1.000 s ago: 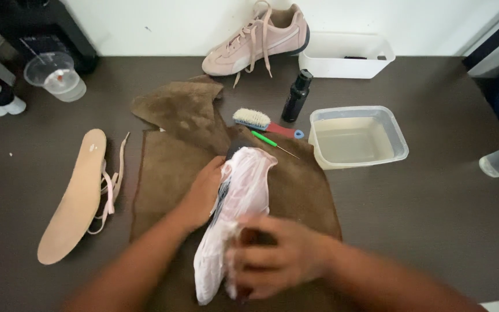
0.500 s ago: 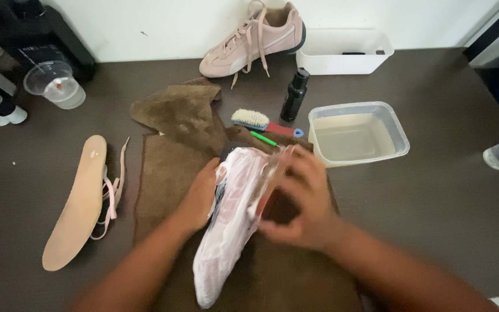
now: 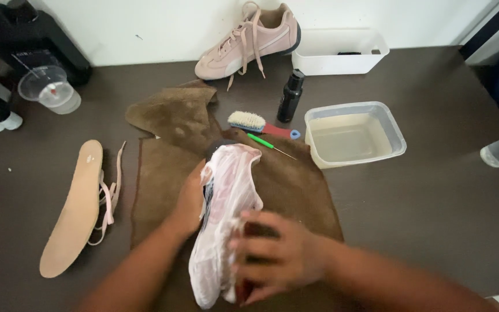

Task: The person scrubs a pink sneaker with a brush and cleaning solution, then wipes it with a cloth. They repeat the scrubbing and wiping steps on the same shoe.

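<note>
1. The left hand (image 3: pixel 189 202) grips the soapy shoe (image 3: pixel 223 214) from its side, fingers hidden behind the upper, holding it tilted over the brown towel (image 3: pixel 163 167).
2. The right hand (image 3: pixel 278 257) is clenched around something dark pressed against the shoe's lower half; motion blur hides what it is, probably a brush.
3. To scrub well, I judge the left hand should brace firmly so the shoe doesn't twist, while the right works in short strokes along the upper.
4. Keep the shoe over the towel so foam drips there.
5. Beyond the grip, further from the person, lie a wooden brush (image 3: pixel 249 120), a green pick (image 3: pixel 264 142) and a black bottle (image 3: pixel 291 96); right of those, a water tub (image 3: pixel 397 124).
6. Left of the grip lie an insole (image 3: pixel 76 208) and laces (image 3: pixel 110 199).
</note>
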